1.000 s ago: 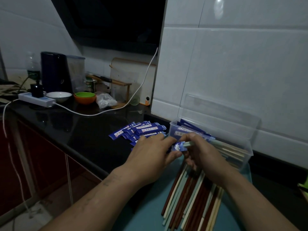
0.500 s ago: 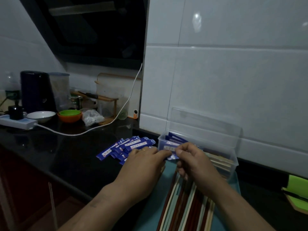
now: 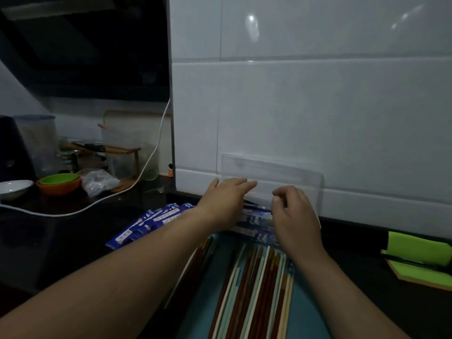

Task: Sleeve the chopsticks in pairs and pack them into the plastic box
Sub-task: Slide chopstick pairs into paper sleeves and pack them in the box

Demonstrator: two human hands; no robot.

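Note:
A clear plastic box stands against the white tiled wall, its lid raised behind it. Sleeved chopsticks in blue wrappers lie inside it. My left hand reaches over the box's left end with its fingers straight, holding nothing I can see. My right hand hovers over the box with its fingers loosely curled; nothing shows in it. Loose brown, white and pale chopsticks lie on a teal mat below my hands. A pile of empty blue sleeves sits to the left on the black counter.
A white cable runs across the counter at the left. Behind it are a white dish, stacked green and orange bowls, a plastic bag and a wooden rack. Green notepads lie at the right.
Both hands moved forward from the sleeve they were pinching to over the box, and the sleeved pair is no longer in my fingers. The camera tilted up and right.

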